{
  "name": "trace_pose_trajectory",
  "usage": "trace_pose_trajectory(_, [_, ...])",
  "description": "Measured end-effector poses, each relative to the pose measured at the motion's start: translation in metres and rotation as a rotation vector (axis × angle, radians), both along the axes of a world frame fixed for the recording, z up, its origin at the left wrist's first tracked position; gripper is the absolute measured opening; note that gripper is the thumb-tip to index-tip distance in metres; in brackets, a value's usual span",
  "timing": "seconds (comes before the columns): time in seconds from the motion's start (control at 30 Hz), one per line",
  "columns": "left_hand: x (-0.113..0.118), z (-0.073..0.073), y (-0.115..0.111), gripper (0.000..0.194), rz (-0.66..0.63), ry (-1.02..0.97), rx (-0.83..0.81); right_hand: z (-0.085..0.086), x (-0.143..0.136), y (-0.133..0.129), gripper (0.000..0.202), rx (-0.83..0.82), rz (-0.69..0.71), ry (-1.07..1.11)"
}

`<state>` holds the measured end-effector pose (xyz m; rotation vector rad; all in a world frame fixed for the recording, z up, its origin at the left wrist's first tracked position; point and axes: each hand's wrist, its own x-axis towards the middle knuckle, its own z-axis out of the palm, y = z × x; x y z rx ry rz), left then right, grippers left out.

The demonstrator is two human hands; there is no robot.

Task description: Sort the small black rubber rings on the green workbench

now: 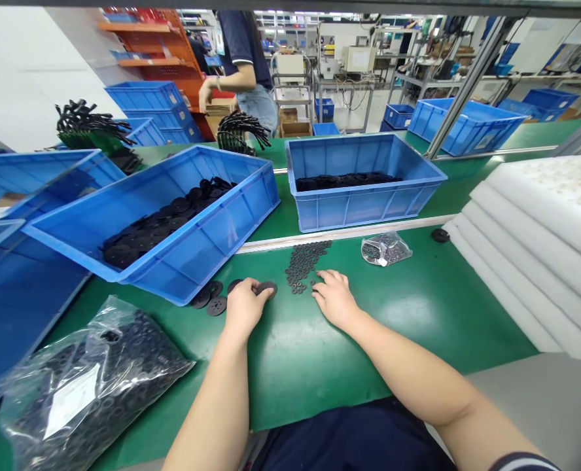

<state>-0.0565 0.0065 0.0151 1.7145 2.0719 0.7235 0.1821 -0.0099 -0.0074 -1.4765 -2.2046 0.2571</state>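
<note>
My left hand [245,304] is closed on a black disc [269,289], pinching it at the edge just above the green table. Beside that hand lie several loose black discs [216,305], some with small holes. My right hand [336,299] is palm down by a spread of small black rings [306,261]. Its thumb and fingertips close on one small black ring [313,283] at the edge of the spread; the fingers partly hide the contact. Black discs [177,212] fill part of the blue bin [241,226] on the left.
Behind the rings stands another blue bin [364,208] with black parts. A small clear bag [388,248] of parts lies in front of it. A large plastic bag [99,386] of black rings is at left. White foam sheets [530,261] are stacked at right. Across the table stands a person [246,59].
</note>
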Motion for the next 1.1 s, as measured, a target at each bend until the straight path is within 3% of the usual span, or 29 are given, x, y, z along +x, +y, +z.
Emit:
trace_pose_trajectory(0.1, [0.01, 0.007, -0.004, 0.021, 0.058, -0.351, 0.068, 0.001, 0.0, 0.0, 0.012, 0.01, -0.008, 0.053])
trace_pose_trajectory(0.27, [0.023, 0.018, -0.008, 0.034, 0.103, -1.306, 0.141, 0.002, 0.001, 0.002, 0.015, 0.004, -0.004, 0.108])
trace_pose_trajectory(0.33, [0.023, 0.02, -0.006, 0.033, 0.12, -1.53, 0.106, 0.001, 0.002, 0.002, 0.014, -0.002, 0.006, 0.113])
trace_pose_trajectory(0.43, [0.02, 0.021, -0.004, 0.03, 0.138, -1.707, 0.054, -0.002, 0.002, 0.002, 0.014, 0.0, 0.018, 0.158])
trace_pose_trajectory(0.73, [0.022, 0.021, -0.007, 0.012, 0.194, -2.036, -0.153, -0.005, 0.002, 0.003, 0.014, 0.057, 0.063, 0.298])
trace_pose_trajectory(0.87, [0.032, 0.015, -0.007, 0.016, 0.229, -1.894, -0.169, -0.004, 0.002, 0.002, 0.016, 0.076, 0.082, 0.343])
trace_pose_trajectory(0.97, [0.04, 0.011, -0.01, 0.022, 0.142, -1.719, -0.185, 0.003, 0.0, -0.002, 0.019, 0.109, 0.1, 0.396])
trace_pose_trajectory(1.1, [0.051, 0.012, -0.017, 0.045, 0.009, -1.515, -0.231, 0.013, -0.002, -0.011, 0.023, 0.189, 0.117, 0.484])
